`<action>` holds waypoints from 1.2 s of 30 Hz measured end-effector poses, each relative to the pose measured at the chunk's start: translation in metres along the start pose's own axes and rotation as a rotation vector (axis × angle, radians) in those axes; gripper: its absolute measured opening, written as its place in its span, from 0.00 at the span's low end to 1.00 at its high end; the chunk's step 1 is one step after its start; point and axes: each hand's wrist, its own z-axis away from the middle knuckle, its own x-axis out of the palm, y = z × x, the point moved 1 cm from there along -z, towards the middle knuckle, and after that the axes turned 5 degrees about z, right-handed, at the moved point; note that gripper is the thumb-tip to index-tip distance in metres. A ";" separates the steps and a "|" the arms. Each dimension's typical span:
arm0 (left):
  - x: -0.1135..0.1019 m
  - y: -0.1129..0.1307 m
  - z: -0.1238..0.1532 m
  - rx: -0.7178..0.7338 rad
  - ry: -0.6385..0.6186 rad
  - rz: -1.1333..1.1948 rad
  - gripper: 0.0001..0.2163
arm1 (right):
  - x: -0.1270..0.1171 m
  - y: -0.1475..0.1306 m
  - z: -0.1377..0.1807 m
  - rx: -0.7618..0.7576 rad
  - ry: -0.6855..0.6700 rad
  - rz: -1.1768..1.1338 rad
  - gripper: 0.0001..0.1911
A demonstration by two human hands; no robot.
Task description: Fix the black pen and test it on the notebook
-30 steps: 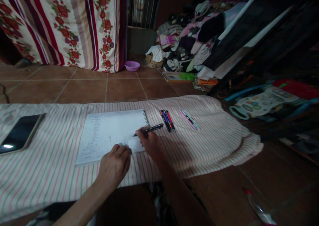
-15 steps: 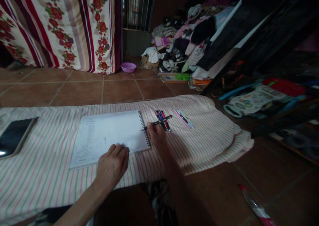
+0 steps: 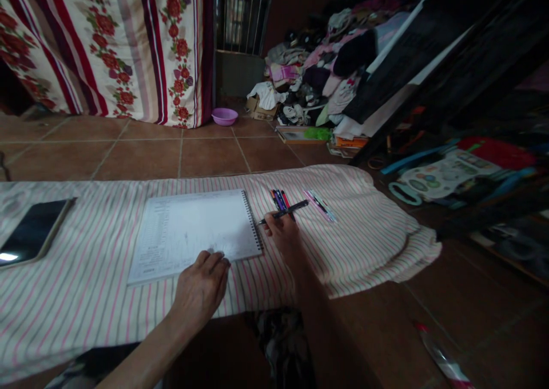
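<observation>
A spiral-bound notebook (image 3: 193, 220) lies on the striped cloth, its page white with faint printing down the left side. At its near edge my left hand (image 3: 205, 280) rests with curled fingers pressed together over the paper. Just right of the spiral, my right hand (image 3: 281, 229) is closed around a black pen (image 3: 295, 207), whose tip points left toward the binding. Behind that hand lies a small group of dark and red pens (image 3: 279, 198), partly hidden by it. Pink and pale pens (image 3: 321, 206) lie together farther right.
The striped cloth (image 3: 364, 234) covers a low surface. A dark-screened phone (image 3: 32, 231) lies at the left. Beyond are a tiled floor, a purple basin (image 3: 224, 116), a floral curtain (image 3: 124, 51) and piled clothes (image 3: 317, 63). A red-capped clear item (image 3: 440, 352) lies on the floor at lower right.
My right hand and the pen have moved right, off the notebook's spiral edge. My left hand stays at the near edge. The whole view has shifted slightly.
</observation>
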 end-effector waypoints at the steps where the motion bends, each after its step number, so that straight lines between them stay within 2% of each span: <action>1: 0.000 0.000 0.001 0.003 -0.004 -0.002 0.09 | 0.002 -0.002 0.002 0.001 -0.018 -0.021 0.17; 8: 0.002 -0.002 0.004 0.015 -0.027 0.001 0.08 | 0.008 -0.004 0.005 -0.101 0.020 0.112 0.19; 14: 0.003 -0.002 0.004 0.040 0.027 0.039 0.08 | 0.012 0.004 0.002 -0.038 -0.032 0.116 0.23; 23: 0.011 0.003 0.005 0.080 0.065 0.062 0.10 | 0.017 0.001 0.006 0.044 -0.125 0.069 0.17; 30: 0.014 0.004 0.005 0.108 0.042 0.073 0.09 | 0.016 0.003 0.007 0.060 -0.157 0.093 0.15; 36: 0.015 0.003 0.004 0.100 0.025 0.078 0.09 | 0.016 0.005 0.005 0.001 -0.179 0.159 0.14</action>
